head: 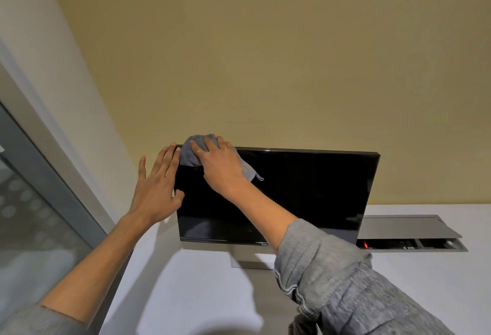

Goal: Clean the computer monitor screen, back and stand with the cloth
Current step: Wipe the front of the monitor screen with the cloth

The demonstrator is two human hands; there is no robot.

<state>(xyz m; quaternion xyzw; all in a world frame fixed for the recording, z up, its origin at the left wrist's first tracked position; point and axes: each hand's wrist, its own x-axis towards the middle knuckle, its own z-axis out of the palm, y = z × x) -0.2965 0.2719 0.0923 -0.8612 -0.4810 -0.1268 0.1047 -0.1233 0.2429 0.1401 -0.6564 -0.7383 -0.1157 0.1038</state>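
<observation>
While pressed to the screen's top left corner: grey cloth (191, 151), bunched under the right hand (218, 162), one tail hanging out below the wrist against the dark glass.
Right hand: laid over the cloth, fingers spread and lightly bent across it, pushing it flat against the monitor (292, 196); grey sleeve (332, 268) pushed up the forearm.
Left hand (156, 188): fingers straight and relaxed, palm flat against the monitor's left edge, fingertips reaching the top corner, thumb hooked round onto the front of the screen; holding nothing.
Hands together or apart: close, just beside each other at the same corner, not touching.
Monitor: upright on the white desk (202, 281), screen dark, facing the camera, tan wall (239, 55) behind.
Stand (249, 261): grey base partly visible below the lower bezel, partly hidden by the right forearm.
Desk cable box (409, 233): lid open, to the right behind the monitor, a small red light inside.
Far left: glass panel (34, 215) in a grey frame.
</observation>
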